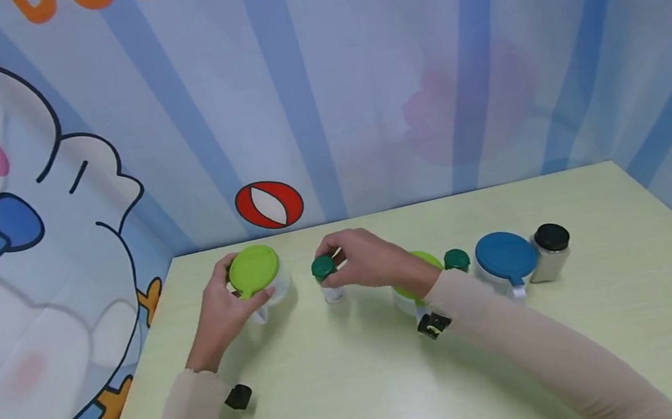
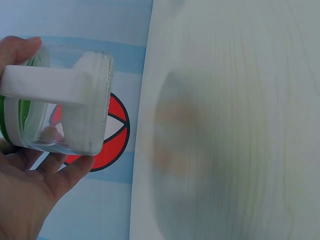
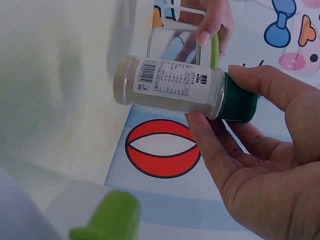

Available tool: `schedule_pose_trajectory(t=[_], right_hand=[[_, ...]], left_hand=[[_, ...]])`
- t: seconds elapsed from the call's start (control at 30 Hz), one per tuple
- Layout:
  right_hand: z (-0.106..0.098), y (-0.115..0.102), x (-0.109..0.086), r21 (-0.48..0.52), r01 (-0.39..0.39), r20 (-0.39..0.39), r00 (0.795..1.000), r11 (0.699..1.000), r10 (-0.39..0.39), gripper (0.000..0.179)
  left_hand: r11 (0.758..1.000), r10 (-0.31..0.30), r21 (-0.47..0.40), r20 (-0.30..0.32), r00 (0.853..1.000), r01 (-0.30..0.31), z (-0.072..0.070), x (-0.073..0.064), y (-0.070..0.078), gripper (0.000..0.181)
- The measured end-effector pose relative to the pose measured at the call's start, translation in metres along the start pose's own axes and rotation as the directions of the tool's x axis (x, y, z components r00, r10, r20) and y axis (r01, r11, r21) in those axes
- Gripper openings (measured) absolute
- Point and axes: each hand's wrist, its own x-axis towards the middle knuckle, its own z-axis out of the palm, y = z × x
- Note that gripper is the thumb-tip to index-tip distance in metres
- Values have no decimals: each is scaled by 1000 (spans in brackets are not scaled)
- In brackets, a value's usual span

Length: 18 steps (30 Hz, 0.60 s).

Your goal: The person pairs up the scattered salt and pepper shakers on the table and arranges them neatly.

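Note:
My left hand (image 1: pixel 224 313) grips a clear seasoning jar with a light green lid (image 1: pixel 254 271) and a white handle (image 2: pixel 47 85). The thumb and fingers reach around its lid and side. In the left wrist view the jar's base stands apart from the table, with a blurred shadow on the surface. To its right, my right hand (image 1: pixel 363 261) pinches a small spice bottle (image 3: pixel 167 87) by its dark green cap (image 3: pixel 240 100) and neck. That bottle carries a white printed label with a barcode and holds pale contents. Its base appears raised off the table.
Beyond my right forearm stand another light-green-lidded jar (image 1: pixel 424 258), partly hidden, a green-capped bottle (image 1: pixel 456 260), a blue-lidded jar (image 1: pixel 506 258) and a black-capped jar (image 1: pixel 551 241). A cartoon-printed wall (image 1: pixel 361 97) rises behind the pale table (image 1: pixel 342 386).

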Motion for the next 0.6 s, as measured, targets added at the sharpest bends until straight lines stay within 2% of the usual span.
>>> schedule_pose_trajectory(t=[0.3,0.6], right_hand=[[-7,7,-9,26,-30,10,1000,999,29,29],[-12,16,-20,48,-27,20,999,998,26,30]], left_hand=[[1000,7,-3,12,1000,-7,5,-6,4,93],[1000,23,-7,29,999,-23,13,-13,7,92]])
